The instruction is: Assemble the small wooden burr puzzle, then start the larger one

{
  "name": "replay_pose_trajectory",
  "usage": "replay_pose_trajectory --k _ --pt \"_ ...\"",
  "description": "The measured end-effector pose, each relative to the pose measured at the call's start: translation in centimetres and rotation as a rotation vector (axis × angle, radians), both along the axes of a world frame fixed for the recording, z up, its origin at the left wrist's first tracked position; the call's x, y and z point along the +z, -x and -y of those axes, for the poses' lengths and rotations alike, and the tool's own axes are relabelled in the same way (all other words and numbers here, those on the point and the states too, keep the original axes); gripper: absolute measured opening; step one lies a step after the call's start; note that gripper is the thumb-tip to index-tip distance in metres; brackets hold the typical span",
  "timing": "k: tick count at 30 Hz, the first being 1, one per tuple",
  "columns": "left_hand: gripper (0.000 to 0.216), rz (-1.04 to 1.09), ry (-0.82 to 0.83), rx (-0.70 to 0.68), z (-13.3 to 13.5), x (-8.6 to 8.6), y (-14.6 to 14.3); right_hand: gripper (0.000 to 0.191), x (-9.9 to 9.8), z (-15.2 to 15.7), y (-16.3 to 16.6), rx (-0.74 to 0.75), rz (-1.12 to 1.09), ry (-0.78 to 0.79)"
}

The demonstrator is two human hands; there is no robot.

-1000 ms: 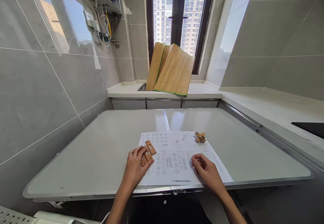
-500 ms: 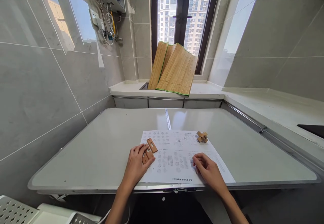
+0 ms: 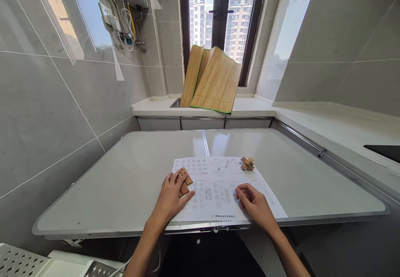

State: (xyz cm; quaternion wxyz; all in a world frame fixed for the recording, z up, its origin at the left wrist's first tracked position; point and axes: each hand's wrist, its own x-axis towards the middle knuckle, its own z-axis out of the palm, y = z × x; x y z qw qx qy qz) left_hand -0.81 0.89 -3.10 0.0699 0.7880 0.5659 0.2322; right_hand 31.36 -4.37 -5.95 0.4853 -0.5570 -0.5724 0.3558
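My left hand (image 3: 170,195) lies over a few flat wooden puzzle pieces (image 3: 184,190), its fingers stretched across them and the thumb spread to the right. Another wooden piece with a slot (image 3: 187,178) shows beyond the fingertips, partly covered by them. Both hands are at a printed paper sheet (image 3: 200,210) with rows of small figures. My right hand (image 3: 253,202) rests on the sheet's right part, fingers loosely curled in and closed, with nothing visible in them. An assembled cross-shaped wooden puzzle (image 3: 248,164) sits at the sheet's far right corner.
The sheet lies on a white folding table (image 3: 103,185) with a metal rim and a centre seam. Behind stands a white counter (image 3: 250,106) holding a folded bamboo mat (image 3: 215,81) against the window. Tiled walls flank both sides; a perforated white rack (image 3: 23,260) is at lower left.
My left hand has slid forward over the wooden pieces and covers more of them, with its thumb farther out. My right hand keeps its pose. The camera view has shifted slightly.
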Motion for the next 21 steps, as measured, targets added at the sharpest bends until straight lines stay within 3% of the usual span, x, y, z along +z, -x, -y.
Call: replay_pose_trajectory --k 4,12,21 --pt "0.06 -0.075 0.056 -0.037 -0.8 -0.3 -0.1 0.045 0.0 0.1 -0.1 -0.004 0.006 0.011" --pt "0.052 -0.037 -0.03 -0.056 -1.5 -1.2 -0.1 0.046 0.4 0.2 0.3 -0.008 -0.014 -0.001" --pt "0.038 -0.006 -0.024 -0.102 -2.2 -0.3 -0.8 0.046 0.4 0.1 0.3 -0.018 -0.031 -0.034"
